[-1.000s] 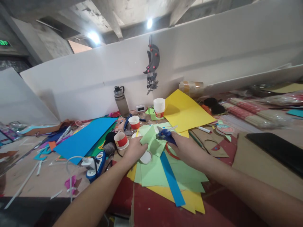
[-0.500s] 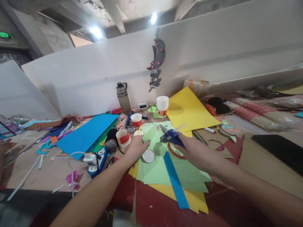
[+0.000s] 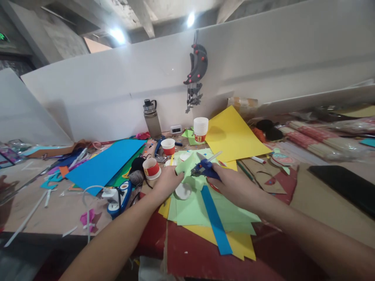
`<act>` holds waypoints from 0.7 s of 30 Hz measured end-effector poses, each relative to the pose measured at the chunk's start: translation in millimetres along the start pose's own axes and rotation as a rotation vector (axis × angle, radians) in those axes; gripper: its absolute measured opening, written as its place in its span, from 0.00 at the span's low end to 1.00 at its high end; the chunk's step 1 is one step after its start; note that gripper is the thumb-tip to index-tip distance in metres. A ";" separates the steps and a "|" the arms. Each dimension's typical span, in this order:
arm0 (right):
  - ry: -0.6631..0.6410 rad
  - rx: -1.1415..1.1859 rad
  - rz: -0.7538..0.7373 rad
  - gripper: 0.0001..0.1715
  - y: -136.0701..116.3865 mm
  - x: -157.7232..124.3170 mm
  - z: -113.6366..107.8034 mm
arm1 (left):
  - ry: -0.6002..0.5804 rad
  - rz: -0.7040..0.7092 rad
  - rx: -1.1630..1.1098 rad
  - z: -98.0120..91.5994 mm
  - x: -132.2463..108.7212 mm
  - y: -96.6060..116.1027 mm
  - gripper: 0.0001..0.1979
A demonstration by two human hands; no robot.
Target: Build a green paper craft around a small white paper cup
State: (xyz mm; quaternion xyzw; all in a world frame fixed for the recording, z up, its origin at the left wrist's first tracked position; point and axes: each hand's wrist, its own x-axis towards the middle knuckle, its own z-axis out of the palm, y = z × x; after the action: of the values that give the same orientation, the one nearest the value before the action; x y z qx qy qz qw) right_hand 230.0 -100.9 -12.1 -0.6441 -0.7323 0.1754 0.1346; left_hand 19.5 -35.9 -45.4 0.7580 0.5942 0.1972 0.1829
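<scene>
Cups (image 3: 168, 150): two alone, one stack (image 3: 200, 125); can't tell what's inside.
Bottle (image 3: 152, 121): one, lid on.
Left hand (image 3: 168, 181): back up, fingers pinching green paper (image 3: 187, 166) above green sheets (image 3: 190, 210).
Right hand (image 3: 230, 181): fingers wrapped round one blue tool (image 3: 209, 170), tip by that paper.

The table (image 3: 54, 219) bears 1 bottle (image 3: 152, 124) — 1 power strip (image 3: 124, 200).

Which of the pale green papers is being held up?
The curled green piece in the left hand, near the blue tool; the large green sheets lie beneath it, the green scraps by the stacked cups.
</scene>
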 end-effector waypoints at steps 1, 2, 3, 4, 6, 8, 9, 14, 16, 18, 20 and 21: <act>0.013 -0.022 0.009 0.18 -0.2 2.9 1.3 | -0.002 0.006 -0.005 0.1 0.0 -0.1 0.11; 0.030 -0.042 0.023 0.18 0.8 5.2 2.2 | -0.003 0.008 -0.007 0.0 0.0 -0.2 0.11; 0.040 -0.062 0.040 0.18 2.6 6.4 2.6 | -0.004 0.007 -0.009 -0.2 0.0 -0.3 0.12; 0.043 -0.073 0.055 0.17 4.9 6.1 2.1 | -0.007 0.004 -0.012 -0.4 0.0 -0.4 0.12; 0.027 -0.064 0.060 0.16 8.5 1.9 -0.6 | -0.010 -0.010 -0.010 -0.7 0.0 -0.5 0.11; -0.013 -0.018 0.030 0.15 8.9 -4.0 -3.8 | -0.015 -0.019 -0.010 -0.6 0.1 -0.6 0.11; -0.034 0.005 0.012 0.14 8.0 -5.8 -4.7 | -0.015 -0.021 -0.012 -0.4 0.1 -0.8 0.11; 0.045 -0.047 0.049 0.16 4.4 5.0 1.2 | 0.004 0.006 -0.005 1.0 0.6 -1.9 0.11; 0.063 -0.059 0.083 0.17 3.7 10.7 5.1 | 0.017 0.010 0.017 1.3 0.9 -2.0 0.11; 0.044 -0.030 0.068 0.16 1.1 11.1 7.0 | 0.019 0.013 0.022 1.4 1.3 -2.0 0.12; 0.021 0.009 0.021 0.17 -1.8 6.5 5.7 | 0.006 0.006 0.007 1.3 1.6 -2.1 0.12; 0.010 0.030 0.002 0.17 -2.0 3.2 3.9 | -0.002 0.002 -0.003 1.2 1.6 -2.2 0.12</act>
State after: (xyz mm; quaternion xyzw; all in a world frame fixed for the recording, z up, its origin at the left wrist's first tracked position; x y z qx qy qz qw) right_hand 226.1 -98.3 -14.9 -0.6438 -0.7282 0.1830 0.1477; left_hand 18.7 -33.9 -47.4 0.7585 0.5931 0.1973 0.1845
